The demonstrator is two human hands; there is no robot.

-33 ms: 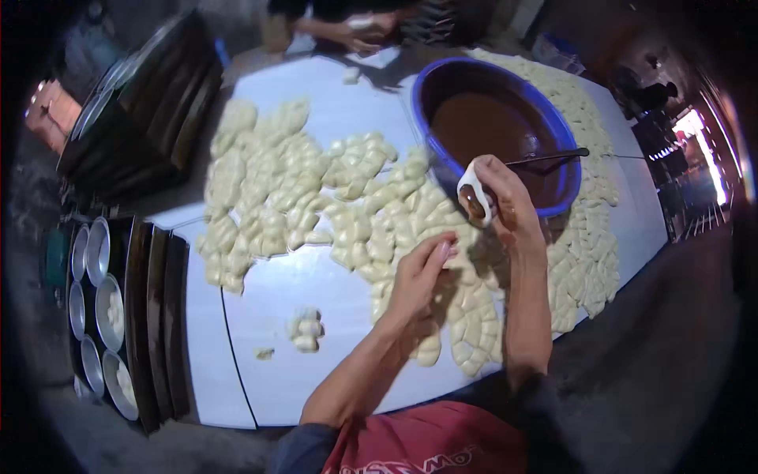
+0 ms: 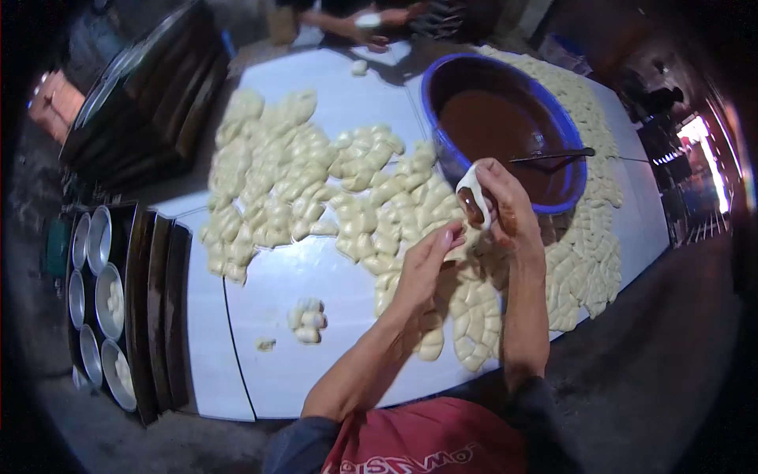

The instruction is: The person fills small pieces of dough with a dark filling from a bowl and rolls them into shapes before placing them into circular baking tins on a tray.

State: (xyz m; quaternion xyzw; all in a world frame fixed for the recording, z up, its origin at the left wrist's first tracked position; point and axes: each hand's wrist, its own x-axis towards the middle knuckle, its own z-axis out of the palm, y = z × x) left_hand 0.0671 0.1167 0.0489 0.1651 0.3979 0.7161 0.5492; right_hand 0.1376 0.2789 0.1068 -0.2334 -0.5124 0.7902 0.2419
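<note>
A flattened piece of white dough [image 2: 466, 183] with a dab of brown filling showing on it is held in my right hand [image 2: 509, 207], whose fingers curl around it; brown smears mark this hand. Just left of it and lower, my left hand [image 2: 425, 265] has its thumb and fingers partly extended toward the right hand, and it does not visibly hold anything. Some of its fingers are hidden. Beneath both hands lie many pale dough pieces [image 2: 367, 225] packed together on the white table. Beyond the right hand stands a blue basin [image 2: 427, 87] of brown filling [image 2: 493, 126], with a dark-handled utensil [image 2: 564, 154] resting in it.
A small clump of dough pieces [image 2: 306, 320] lies at the near left of the white tabletop [image 2: 292, 379]. Round metal pans [image 2: 109, 296], some with dough, stand left on dark trays [image 2: 162, 316]. More trays [image 2: 150, 103] are stacked behind. Another person's hands [image 2: 371, 28] work across the table.
The view has shifted slightly. My right hand's dough has turned a little, showing more of the brown filling. My left hand has moved slightly closer to it.
</note>
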